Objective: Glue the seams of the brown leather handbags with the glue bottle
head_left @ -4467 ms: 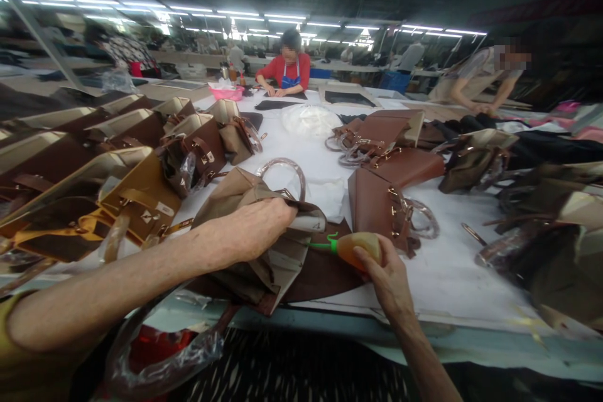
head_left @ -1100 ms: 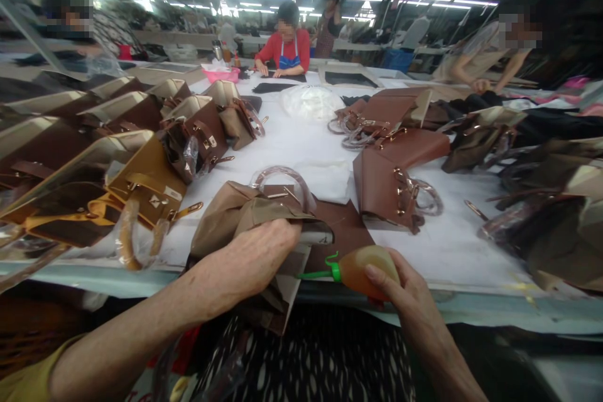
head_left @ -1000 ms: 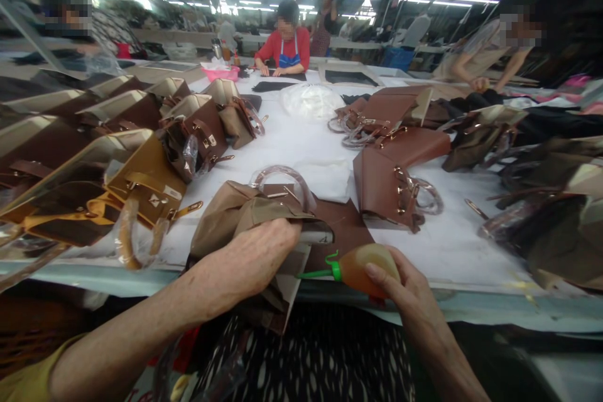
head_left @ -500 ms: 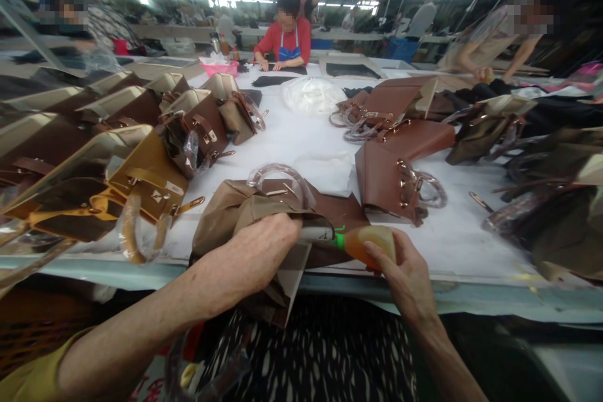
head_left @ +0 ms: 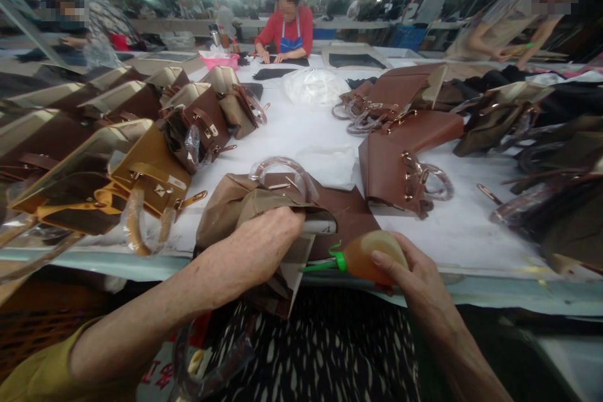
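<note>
My left hand is closed on the fabric edge of a brown handbag, whose lining is pulled out over the table's front edge. Its fingertips are hidden inside the folds. A pale strip marked "4" shows beside the knuckles. In my right hand is a squeeze bottle of amber liquid, probably glue, with a green nozzle. It lies tilted sideways, nozzle pointing left at the pale board edge of the bag. The bag's plastic-wrapped handle rests on the table behind.
Several brown bags and a mustard bag stand at left. More brown bags lie at right, beside dark ones. A white plastic bundle sits mid-table. Across from me a person in red works; others are at both sides.
My right hand has drawn the bottle slightly right and down, so its green nozzle now shows at the bag's lower board edge. My left hand keeps its hold on the bag. The view has shifted slightly.
</note>
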The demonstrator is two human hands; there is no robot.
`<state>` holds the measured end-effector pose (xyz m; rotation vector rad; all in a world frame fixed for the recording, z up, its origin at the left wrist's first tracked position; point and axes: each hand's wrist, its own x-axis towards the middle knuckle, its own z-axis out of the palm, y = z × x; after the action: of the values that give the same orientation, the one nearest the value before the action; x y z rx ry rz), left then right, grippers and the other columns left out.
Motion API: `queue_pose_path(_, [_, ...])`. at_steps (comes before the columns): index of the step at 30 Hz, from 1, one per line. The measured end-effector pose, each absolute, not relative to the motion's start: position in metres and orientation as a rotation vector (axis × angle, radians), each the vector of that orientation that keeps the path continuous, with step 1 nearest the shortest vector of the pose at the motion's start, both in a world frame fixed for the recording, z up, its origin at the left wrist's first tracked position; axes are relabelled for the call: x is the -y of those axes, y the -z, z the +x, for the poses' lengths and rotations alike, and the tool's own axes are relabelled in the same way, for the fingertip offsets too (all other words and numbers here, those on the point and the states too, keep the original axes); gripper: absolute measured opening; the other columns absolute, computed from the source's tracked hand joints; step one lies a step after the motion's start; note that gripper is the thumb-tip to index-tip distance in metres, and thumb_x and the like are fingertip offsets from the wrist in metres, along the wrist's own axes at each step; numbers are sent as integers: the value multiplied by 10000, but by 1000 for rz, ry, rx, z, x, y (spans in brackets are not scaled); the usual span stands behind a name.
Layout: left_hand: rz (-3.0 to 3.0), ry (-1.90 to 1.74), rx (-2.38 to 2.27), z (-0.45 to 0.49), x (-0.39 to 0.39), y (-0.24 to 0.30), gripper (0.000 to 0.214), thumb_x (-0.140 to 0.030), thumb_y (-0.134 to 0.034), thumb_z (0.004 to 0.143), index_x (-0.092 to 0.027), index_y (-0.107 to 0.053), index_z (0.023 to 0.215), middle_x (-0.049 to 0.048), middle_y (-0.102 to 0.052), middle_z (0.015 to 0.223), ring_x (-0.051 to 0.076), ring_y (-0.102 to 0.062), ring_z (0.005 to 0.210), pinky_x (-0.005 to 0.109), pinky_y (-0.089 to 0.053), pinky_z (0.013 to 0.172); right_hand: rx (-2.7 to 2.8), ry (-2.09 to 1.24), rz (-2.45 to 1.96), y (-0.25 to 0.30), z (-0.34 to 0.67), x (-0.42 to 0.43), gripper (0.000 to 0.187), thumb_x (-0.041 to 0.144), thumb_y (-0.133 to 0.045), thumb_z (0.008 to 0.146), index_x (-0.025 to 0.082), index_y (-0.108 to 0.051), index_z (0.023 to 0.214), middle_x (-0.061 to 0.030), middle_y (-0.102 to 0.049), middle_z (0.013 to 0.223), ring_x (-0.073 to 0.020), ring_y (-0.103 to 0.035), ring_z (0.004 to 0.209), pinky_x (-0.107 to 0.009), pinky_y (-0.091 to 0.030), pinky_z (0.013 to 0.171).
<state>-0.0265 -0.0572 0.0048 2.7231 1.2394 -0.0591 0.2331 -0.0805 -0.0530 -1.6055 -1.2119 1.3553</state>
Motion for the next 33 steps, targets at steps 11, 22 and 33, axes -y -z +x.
queue_pose_path(11, [2668, 127, -1288, -24, 55, -4, 357, -18, -310, 827, -173, -442, 1121, 50, -531, 1011, 160, -532, 917, 303, -434, 836, 1196, -1267, -1635, 52, 227, 90, 384, 490, -626, 722, 210, -575, 979, -18, -628, 806, -178, -551, 604, -242, -419, 450])
queue_pose_path(22, [2729, 126, -1275, -23, 56, -4, 349, -21, -315, 826, -169, -458, 1108, 44, -525, 976, 162, -522, 936, 291, -423, 860, 1159, -1516, -1547, 48, 227, 110, 434, 527, -648, 694, 205, -576, 976, 10, -569, 668, -145, -484, 521, -210, -372, 387])
queue_pose_path(33, [2775, 121, -1264, -26, 54, 4, 364, -52, -334, 822, -167, -443, 1150, 60, -527, 1025, 177, -530, 948, 314, -424, 870, 902, -1556, -1510, 72, 231, 125, 393, 490, -640, 743, 198, -566, 996, 5, -589, 684, -133, -499, 459, -217, -362, 367])
